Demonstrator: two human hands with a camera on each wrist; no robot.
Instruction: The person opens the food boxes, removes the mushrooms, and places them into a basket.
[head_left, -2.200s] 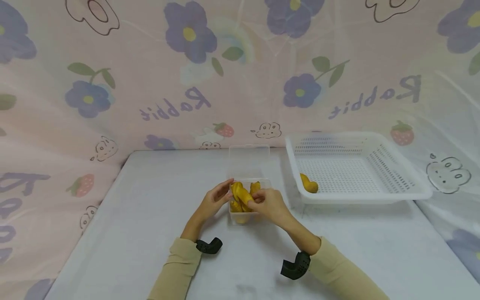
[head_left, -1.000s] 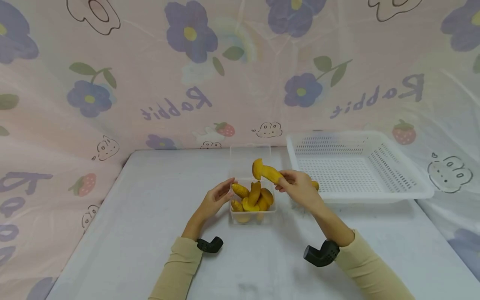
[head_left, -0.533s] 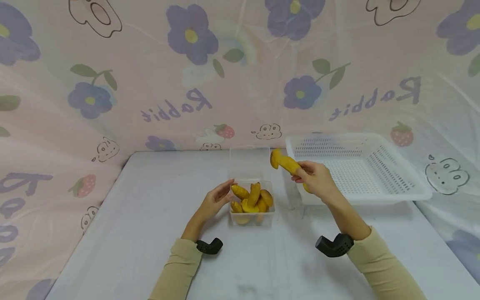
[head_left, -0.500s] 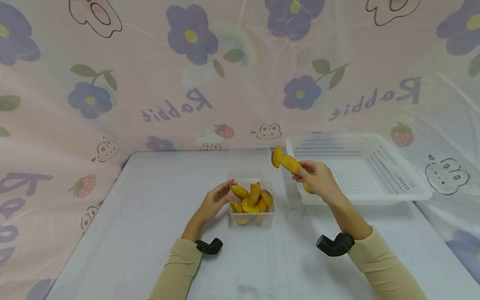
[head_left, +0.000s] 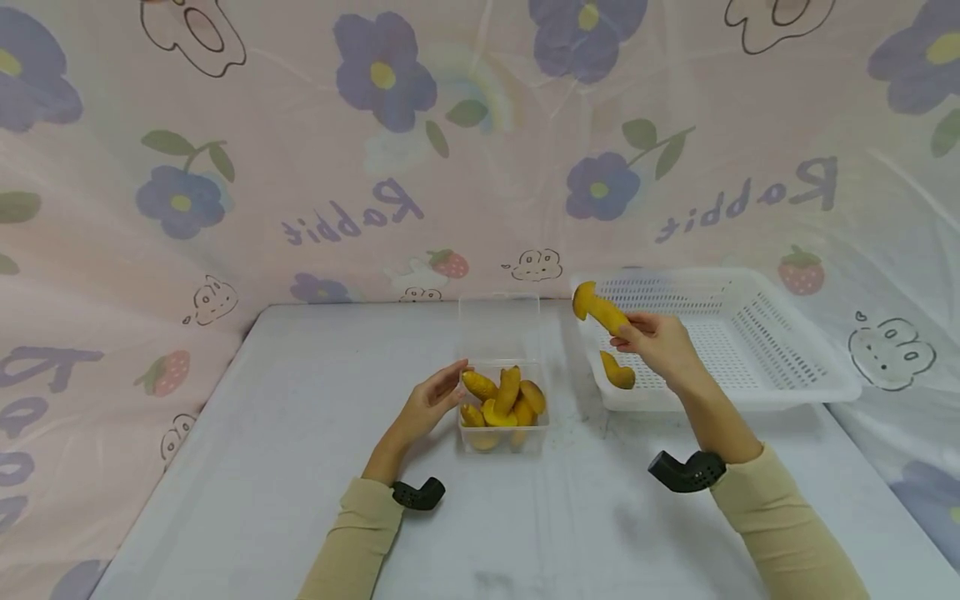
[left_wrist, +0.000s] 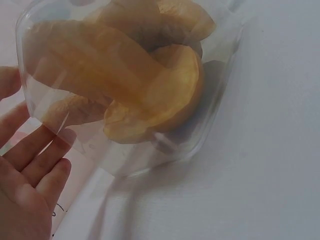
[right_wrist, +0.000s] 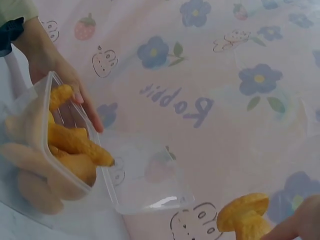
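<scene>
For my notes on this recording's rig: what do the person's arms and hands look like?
The left sleeve and right sleeve are plain beige, slightly wrinkled. Beside each sits a bent black device with small holes. The left hand and right hand are ungloved.

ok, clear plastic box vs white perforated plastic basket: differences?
The clear plastic box is smaller, with solid walls; the white perforated plastic basket is larger, with holes. Box has an open lid; basket shows none. Box holds several yellow mushrooms; basket holds one. Both sit open on the white table.
</scene>
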